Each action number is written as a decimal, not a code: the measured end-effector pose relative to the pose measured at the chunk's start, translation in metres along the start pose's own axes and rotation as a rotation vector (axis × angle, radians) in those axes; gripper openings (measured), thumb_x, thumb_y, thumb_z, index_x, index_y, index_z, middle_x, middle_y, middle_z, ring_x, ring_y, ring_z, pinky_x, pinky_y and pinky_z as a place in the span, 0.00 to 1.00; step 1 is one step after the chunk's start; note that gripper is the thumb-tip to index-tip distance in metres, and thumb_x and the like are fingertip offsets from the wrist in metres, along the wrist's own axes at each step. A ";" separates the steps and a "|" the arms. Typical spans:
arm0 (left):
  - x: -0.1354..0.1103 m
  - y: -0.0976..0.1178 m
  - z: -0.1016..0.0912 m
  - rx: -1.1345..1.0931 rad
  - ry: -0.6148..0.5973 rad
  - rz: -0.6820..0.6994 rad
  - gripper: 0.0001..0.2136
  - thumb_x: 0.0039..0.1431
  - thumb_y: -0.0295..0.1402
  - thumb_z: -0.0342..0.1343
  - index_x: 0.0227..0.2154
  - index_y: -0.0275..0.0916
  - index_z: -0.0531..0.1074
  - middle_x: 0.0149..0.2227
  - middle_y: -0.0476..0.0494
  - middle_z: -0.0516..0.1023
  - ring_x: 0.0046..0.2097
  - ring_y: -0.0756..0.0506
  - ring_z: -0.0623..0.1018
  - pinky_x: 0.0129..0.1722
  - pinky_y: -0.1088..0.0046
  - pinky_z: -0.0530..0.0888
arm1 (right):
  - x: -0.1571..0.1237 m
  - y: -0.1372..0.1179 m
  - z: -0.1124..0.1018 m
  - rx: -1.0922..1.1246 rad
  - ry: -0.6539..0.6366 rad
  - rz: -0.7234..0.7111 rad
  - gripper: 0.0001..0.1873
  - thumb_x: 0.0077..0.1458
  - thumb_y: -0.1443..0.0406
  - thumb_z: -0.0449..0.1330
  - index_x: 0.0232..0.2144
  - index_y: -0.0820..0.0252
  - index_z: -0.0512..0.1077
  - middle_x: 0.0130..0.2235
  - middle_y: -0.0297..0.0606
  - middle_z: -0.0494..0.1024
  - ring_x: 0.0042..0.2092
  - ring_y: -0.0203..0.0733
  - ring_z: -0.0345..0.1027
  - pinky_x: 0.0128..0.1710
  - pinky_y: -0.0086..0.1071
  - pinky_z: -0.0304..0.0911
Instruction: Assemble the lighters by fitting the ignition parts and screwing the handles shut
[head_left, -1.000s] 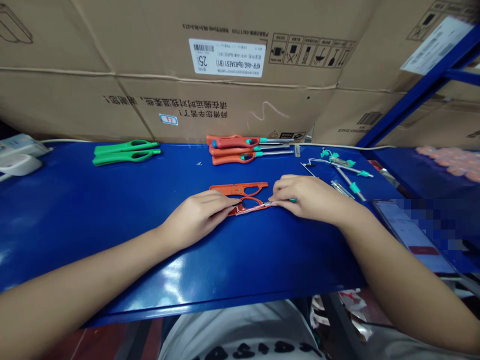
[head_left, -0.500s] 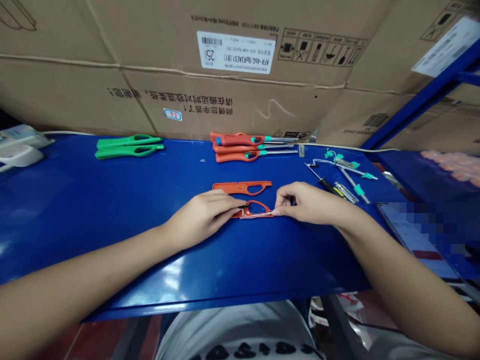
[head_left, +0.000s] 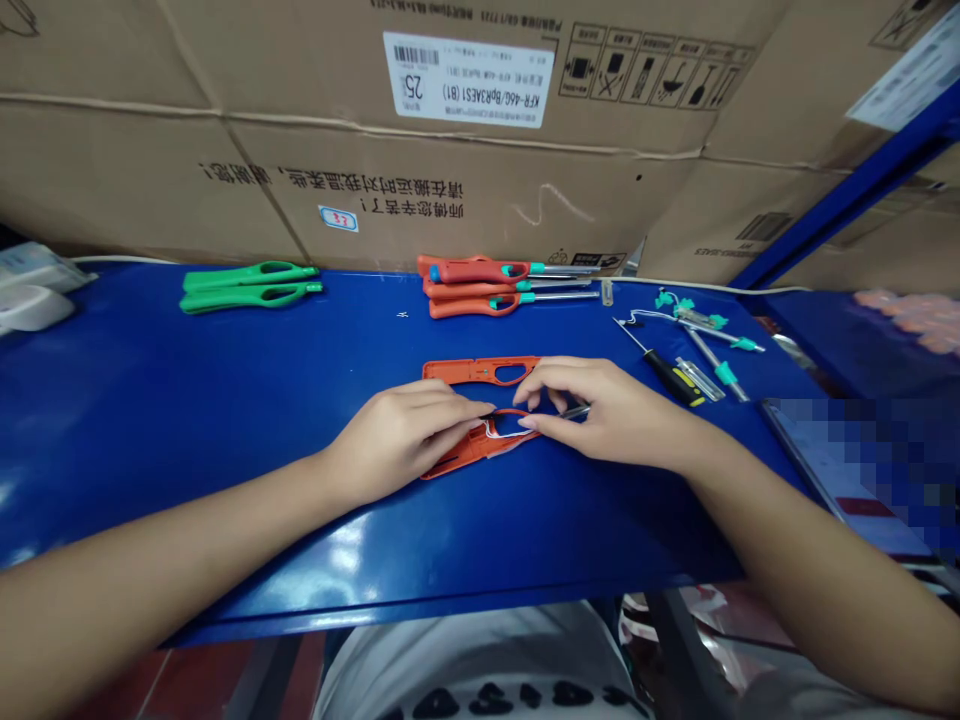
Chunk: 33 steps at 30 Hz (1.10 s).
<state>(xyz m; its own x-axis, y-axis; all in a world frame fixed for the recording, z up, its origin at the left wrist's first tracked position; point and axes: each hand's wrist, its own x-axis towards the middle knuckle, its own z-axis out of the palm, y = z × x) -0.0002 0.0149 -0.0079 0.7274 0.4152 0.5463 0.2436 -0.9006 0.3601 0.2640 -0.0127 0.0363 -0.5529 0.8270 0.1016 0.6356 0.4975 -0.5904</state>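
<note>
An orange lighter half-shell (head_left: 452, 462) lies at a slant on the blue table, its hollow side up and its finger loop towards the right. My left hand (head_left: 409, 430) is closed over its middle, fingertips pinching beside a small dark part. From there a white wire (head_left: 496, 433) curves along the shell to my right hand (head_left: 600, 405). The right thumb presses the wire's end near the shell's tip, and the other fingers curl above. Under that palm a short dark metal rod (head_left: 576, 411) shows. Just behind is the other orange half-shell (head_left: 454, 371), its right end partly covered by the right hand.
Orange lighters (head_left: 472, 306) with metal tubes are stacked at the back. Green lighter bodies (head_left: 247, 296) lie left of them. A screwdriver (head_left: 671, 377), clear tubes (head_left: 699, 380) and metal rods with teal ends (head_left: 712, 362) are at right, near a tablet-like device (head_left: 817, 460). Cardboard (head_left: 525, 190) stands behind.
My right hand has moved slightly left, over the shell's tip, and the metal rod now shows under it. The near shell has turned, its left end swinging towards me.
</note>
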 end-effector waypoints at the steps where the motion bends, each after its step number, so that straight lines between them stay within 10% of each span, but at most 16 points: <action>1: 0.000 0.000 0.000 -0.004 0.000 -0.002 0.12 0.68 0.27 0.55 0.51 0.39 0.77 0.42 0.42 0.85 0.41 0.46 0.83 0.44 0.72 0.79 | 0.001 -0.001 0.005 -0.011 0.034 -0.033 0.06 0.61 0.65 0.63 0.41 0.58 0.75 0.39 0.36 0.78 0.35 0.35 0.68 0.36 0.28 0.62; 20: -0.003 0.022 -0.002 -0.072 -0.155 -0.202 0.17 0.62 0.31 0.63 0.52 0.40 0.69 0.49 0.45 0.80 0.49 0.46 0.80 0.50 0.73 0.76 | 0.008 0.018 0.030 -0.089 0.070 -0.351 0.08 0.66 0.68 0.58 0.39 0.60 0.79 0.41 0.40 0.81 0.42 0.39 0.75 0.42 0.32 0.67; 33: -0.005 0.022 -0.003 0.191 -0.166 -0.004 0.17 0.70 0.32 0.54 0.59 0.36 0.67 0.41 0.41 0.82 0.41 0.43 0.82 0.40 0.67 0.80 | 0.004 0.010 0.020 -0.361 -0.006 -0.389 0.14 0.67 0.69 0.52 0.36 0.60 0.78 0.40 0.41 0.81 0.41 0.42 0.73 0.40 0.34 0.64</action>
<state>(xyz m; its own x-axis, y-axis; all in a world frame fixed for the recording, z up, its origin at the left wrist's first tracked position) 0.0003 -0.0068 -0.0003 0.8179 0.4060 0.4077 0.3521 -0.9136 0.2034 0.2573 -0.0102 0.0147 -0.7873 0.5623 0.2529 0.5272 0.8267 -0.1968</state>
